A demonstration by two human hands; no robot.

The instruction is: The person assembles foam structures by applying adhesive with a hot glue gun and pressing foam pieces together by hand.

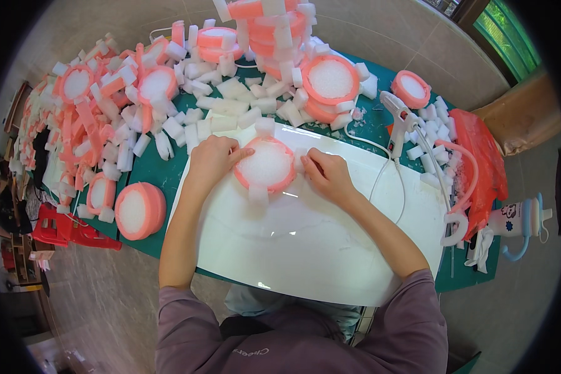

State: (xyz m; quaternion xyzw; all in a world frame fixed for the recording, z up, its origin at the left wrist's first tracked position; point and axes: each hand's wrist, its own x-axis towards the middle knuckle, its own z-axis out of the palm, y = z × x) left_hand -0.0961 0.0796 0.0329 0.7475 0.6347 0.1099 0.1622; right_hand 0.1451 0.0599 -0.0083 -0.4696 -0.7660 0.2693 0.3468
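A round foam piece [265, 165], white in the middle with a pink rim, lies on the glossy white board in front of me. White foam blocks stick out from its rim at the top [265, 127] and bottom [258, 197]. My left hand [213, 161] grips its left side, the thumb on the rim and the other fingers curled; whatever they cover there is hidden. At the right side, a small white foam block [300, 159] touches or nearly touches the rim. My right hand [326, 177] pinches that block between thumb and fingers.
A white glue gun [400, 118] with a cord rests to the right. Pink and white foam pieces [106, 118] heap up at the left, and stacked pink rings [330, 81] stand behind. A red plastic bag [477, 168] and a cup [514, 218] are at the right edge.
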